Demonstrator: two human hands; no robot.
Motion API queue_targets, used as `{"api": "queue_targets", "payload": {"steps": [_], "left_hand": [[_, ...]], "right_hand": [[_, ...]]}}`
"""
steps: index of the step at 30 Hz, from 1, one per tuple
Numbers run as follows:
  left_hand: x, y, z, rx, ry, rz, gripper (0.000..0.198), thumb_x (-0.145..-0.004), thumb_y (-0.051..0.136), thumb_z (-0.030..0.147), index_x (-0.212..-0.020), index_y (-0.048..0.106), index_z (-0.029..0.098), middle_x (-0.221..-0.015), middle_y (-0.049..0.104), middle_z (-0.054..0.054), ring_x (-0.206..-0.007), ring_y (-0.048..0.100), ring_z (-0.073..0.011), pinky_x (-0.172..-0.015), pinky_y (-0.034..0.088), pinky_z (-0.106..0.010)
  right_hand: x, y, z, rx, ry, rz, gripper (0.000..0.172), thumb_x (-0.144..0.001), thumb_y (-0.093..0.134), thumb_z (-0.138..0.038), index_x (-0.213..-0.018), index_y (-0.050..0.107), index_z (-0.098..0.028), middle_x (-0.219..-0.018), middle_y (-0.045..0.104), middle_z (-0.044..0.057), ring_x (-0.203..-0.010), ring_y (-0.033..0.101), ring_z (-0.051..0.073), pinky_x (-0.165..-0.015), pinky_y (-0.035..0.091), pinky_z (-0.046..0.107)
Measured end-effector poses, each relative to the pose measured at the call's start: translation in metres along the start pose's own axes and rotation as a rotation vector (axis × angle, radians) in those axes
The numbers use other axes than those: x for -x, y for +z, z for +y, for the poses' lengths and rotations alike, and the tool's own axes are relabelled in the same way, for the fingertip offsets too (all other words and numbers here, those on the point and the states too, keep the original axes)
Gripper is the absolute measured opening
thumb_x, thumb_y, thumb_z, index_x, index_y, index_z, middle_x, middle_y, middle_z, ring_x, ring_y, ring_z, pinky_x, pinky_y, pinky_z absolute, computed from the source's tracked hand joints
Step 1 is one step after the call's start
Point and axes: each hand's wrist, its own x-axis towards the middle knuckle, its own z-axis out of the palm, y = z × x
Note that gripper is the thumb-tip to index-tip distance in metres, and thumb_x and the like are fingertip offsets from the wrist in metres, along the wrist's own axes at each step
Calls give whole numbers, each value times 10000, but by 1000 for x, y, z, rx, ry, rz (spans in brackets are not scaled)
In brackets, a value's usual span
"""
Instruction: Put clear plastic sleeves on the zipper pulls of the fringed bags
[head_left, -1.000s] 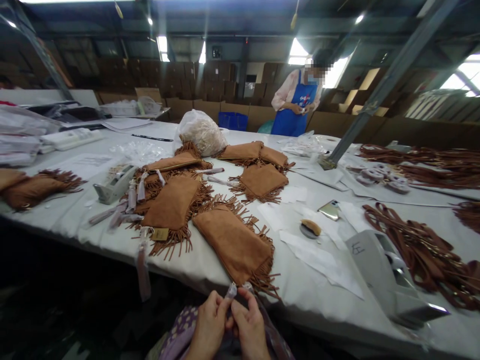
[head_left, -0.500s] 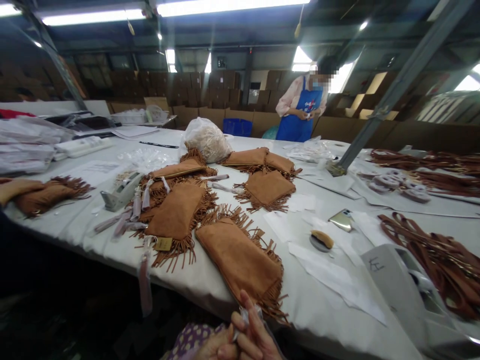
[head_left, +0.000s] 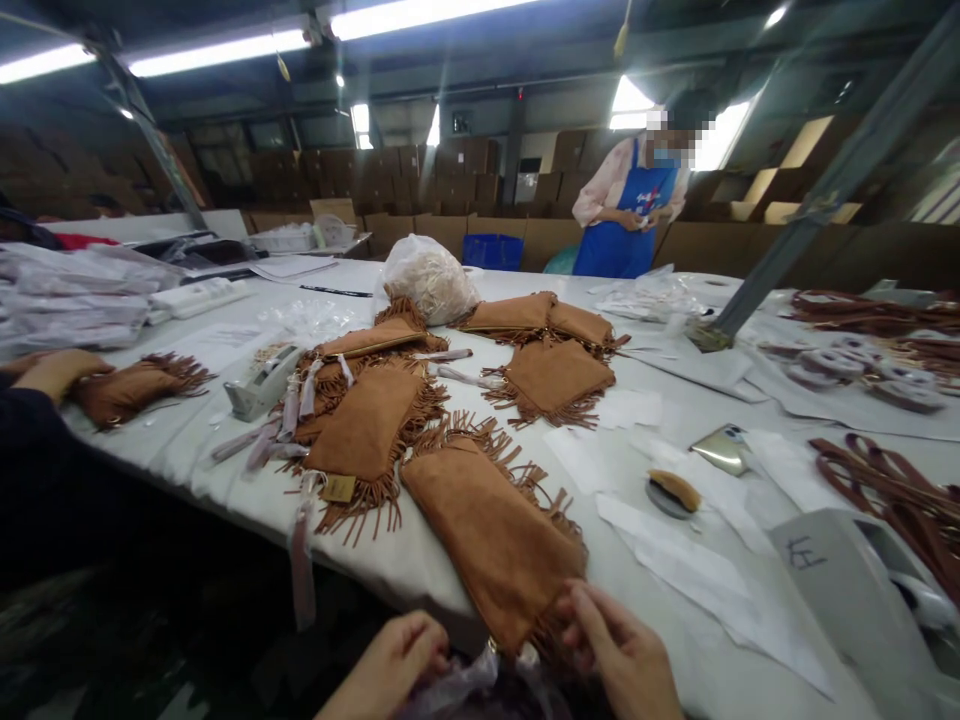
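Note:
A tan suede fringed bag [head_left: 495,525] lies slanted at the table's near edge, its fringe fanning out along the far and right sides. At its lower right corner, my right hand [head_left: 619,645] pinches the edge by the fringe. My left hand [head_left: 401,650] is curled closed just off the table edge, left of the bag's lower end; whatever it holds is hidden. Crumpled clear plastic [head_left: 465,685] hangs between my hands, beneath the bag's metal fitting. Beside this bag lies another fringed bag [head_left: 364,425] with a gold tag [head_left: 339,489].
More fringed bags [head_left: 559,375] lie farther back, near a stuffed plastic sack [head_left: 427,280]. Tape dispensers [head_left: 262,380] [head_left: 847,580], a brush [head_left: 675,490] and a phone [head_left: 721,448] are on the table. At left, another person's hand [head_left: 64,372] holds a bag; a person in a blue apron [head_left: 619,230] stands opposite.
My hands, earlier together at the bag's lower corner, have parted: the left moved left, the right moved right onto the bag's corner. The view has turned slightly left.

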Motion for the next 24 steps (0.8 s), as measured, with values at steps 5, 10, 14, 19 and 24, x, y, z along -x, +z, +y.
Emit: {"api": "queue_targets", "payload": {"steps": [5,10,14,19,24], "left_hand": [[-8,15,33,288,-14,234,583,-684,735,483,-1127,524,170,-1057,659,-109,-985,634,-211,-901,474,-320],[-38,71,31,344,61,180,722,-666,772,418,-1220,360,206,-1101,653,-142,-988,646,-266,-830,528,-374],[-74,94,33,323,205,338,692,-639,796,359,-1159,370,198,-1103,641,-137,-982,643,-260,-778,545,-327],[-94,76,75,354,355,225,537,-668,755,330,-1100,486,159,-1099,654,-138,-994,630,-268,-861,508,-363],[-77,36,152,238,527,-18,491,-679,738,348,-1091,565,145,-1092,673,-123,-1006,625,-282,-869,502,-377]], "right_hand": [[-33,-13,6,374,-282,263,442,-761,482,-502,-928,718,-168,-930,725,110,-850,660,253,-804,510,366],[-34,-4,30,488,-338,293,481,-823,396,-470,-1021,688,-143,-958,721,122,-894,662,261,-838,493,371],[-33,-8,30,460,-298,342,478,-799,427,-507,-999,698,-167,-905,732,114,-826,678,273,-775,514,362],[-31,-16,29,264,-206,364,526,-767,456,-512,-1073,648,-130,-857,734,122,-706,689,246,-692,529,328],[-37,-24,44,205,-78,314,561,-695,527,-560,-1072,656,-165,-816,730,96,-695,690,247,-627,534,296]]}}
